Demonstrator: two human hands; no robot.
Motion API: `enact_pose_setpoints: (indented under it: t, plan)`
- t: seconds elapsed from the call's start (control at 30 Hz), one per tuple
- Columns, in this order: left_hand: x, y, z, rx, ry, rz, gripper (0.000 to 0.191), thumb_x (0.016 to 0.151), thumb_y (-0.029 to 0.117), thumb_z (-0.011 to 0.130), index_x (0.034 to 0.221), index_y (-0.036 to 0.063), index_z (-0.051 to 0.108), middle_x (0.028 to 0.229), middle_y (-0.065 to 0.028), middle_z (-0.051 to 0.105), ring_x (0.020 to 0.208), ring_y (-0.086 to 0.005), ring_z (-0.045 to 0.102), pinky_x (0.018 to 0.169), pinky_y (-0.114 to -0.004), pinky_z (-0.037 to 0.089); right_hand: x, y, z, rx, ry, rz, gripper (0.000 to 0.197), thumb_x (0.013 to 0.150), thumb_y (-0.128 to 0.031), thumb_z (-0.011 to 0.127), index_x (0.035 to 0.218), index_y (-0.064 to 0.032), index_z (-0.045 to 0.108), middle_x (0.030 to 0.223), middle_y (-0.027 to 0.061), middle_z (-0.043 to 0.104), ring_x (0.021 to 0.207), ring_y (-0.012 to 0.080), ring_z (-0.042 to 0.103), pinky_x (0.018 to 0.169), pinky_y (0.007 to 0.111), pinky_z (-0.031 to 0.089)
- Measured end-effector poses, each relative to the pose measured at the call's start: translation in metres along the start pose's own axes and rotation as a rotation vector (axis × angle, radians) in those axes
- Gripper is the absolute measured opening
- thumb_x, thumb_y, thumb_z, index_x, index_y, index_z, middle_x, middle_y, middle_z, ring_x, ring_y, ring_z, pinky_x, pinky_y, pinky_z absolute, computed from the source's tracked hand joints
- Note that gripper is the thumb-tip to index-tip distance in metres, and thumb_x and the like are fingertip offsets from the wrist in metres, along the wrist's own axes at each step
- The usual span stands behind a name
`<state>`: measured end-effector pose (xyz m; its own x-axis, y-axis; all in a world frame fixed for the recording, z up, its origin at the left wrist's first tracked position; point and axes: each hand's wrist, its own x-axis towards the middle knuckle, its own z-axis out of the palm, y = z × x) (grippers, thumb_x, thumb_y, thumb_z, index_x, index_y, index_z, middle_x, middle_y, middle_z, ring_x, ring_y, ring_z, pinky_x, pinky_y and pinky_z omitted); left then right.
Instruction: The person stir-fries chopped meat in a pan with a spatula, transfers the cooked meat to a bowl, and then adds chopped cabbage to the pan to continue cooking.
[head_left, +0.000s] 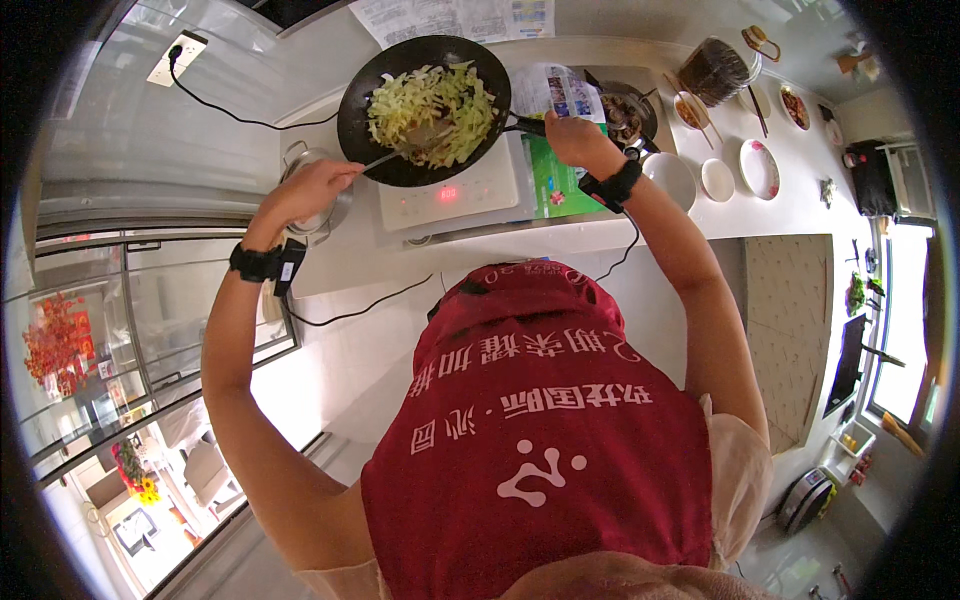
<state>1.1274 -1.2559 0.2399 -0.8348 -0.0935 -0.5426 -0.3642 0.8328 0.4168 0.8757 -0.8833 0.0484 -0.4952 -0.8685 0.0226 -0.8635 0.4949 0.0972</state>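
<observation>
My left hand (319, 191) grips the handle of a metal spatula (386, 159); the blade lies among chopped pale-green cabbage (427, 112) in a black wok (352, 112). My right hand (581, 142) is closed around the wok's dark handle (527, 124). The wok is over a white induction cooktop (450, 199) with a lit red display, its base hidden from view. A lidded or empty metal pot (341, 206), I cannot tell which, stands partly behind my left hand. Green and white printed sheets (570, 187) lie beneath my right wrist.
Right of the wok, a dark pan (646, 112) holds brown food. Beyond are a white bowl (670, 180), a smaller bowl (718, 180), a floral plate (760, 169) and a sauce bowl with chopsticks (690, 111). A black power cord (247, 121) runs from the wall socket (177, 58) towards the cooktop.
</observation>
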Motion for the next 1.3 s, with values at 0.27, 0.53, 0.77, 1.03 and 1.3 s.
enact_pose_setpoints:
  t: [0.27, 0.53, 0.77, 1.03, 1.3]
  plan:
    - [-0.058, 0.046, -0.078, 0.511, 0.204, -0.062, 0.027, 0.094, 0.019, 0.061, 0.118, 0.013, 0.074, 0.111, -0.0112, 0.074, 0.103, -0.0308, 0.068, 0.089, -0.04, 0.054, -0.003, 0.001, -0.005, 0.103, -0.017, 0.064, 0.026, 0.092, -0.018, 0.054, 0.106, 0.0031, 0.061, 0.083, 0.0211, 0.074, 0.076, 0.0361, 0.075, 0.051, 0.057, 0.056]
    - [-0.007, 0.024, -0.086, 0.947, 0.473, 0.052, 0.017, 0.092, 0.019, 0.064, 0.106, 0.016, 0.073, 0.098, -0.0084, 0.073, 0.094, -0.0298, 0.07, 0.08, -0.045, 0.056, 0.0, -0.009, -0.022, 0.134, -0.109, 0.139, 0.026, 0.091, -0.015, 0.058, 0.11, 0.0022, 0.057, 0.089, 0.0207, 0.074, 0.081, 0.0383, 0.075, 0.057, 0.059, 0.057]
    - [0.051, 0.041, -0.045, 0.952, 0.753, 0.294, 0.01, 0.088, 0.01, 0.058, 0.082, 0.0078, 0.065, 0.08, -0.0133, 0.068, 0.076, -0.0324, 0.07, 0.065, -0.046, 0.055, -0.001, -0.007, -0.01, 0.148, 0.018, 0.137, 0.024, 0.09, -0.017, 0.058, 0.106, 0.0001, 0.059, 0.085, 0.018, 0.073, 0.077, 0.0361, 0.075, 0.053, 0.057, 0.056]
    - [0.022, 0.103, 0.015, 0.863, 0.642, 0.407, 0.049, 0.086, 0.002, 0.059, 0.135, 0.0049, 0.057, 0.093, -0.0153, 0.061, 0.081, -0.0309, 0.067, 0.068, -0.042, 0.055, 0.001, -0.005, -0.023, 0.16, -0.1, 0.12, 0.029, 0.094, -0.017, 0.054, 0.115, 0.0022, 0.058, 0.095, 0.0213, 0.073, 0.086, 0.0378, 0.074, 0.06, 0.057, 0.058]
    - [-0.063, 0.12, -0.006, 0.942, 0.493, 0.272, 0.049, 0.084, 0.002, 0.059, 0.131, 0.0161, 0.062, 0.094, -0.012, 0.063, 0.083, -0.0288, 0.068, 0.069, -0.039, 0.056, -0.003, -0.006, -0.013, 0.065, -0.008, 0.082, 0.028, 0.094, -0.018, 0.052, 0.112, 0.0018, 0.06, 0.086, 0.0194, 0.074, 0.076, 0.0351, 0.075, 0.054, 0.056, 0.057]
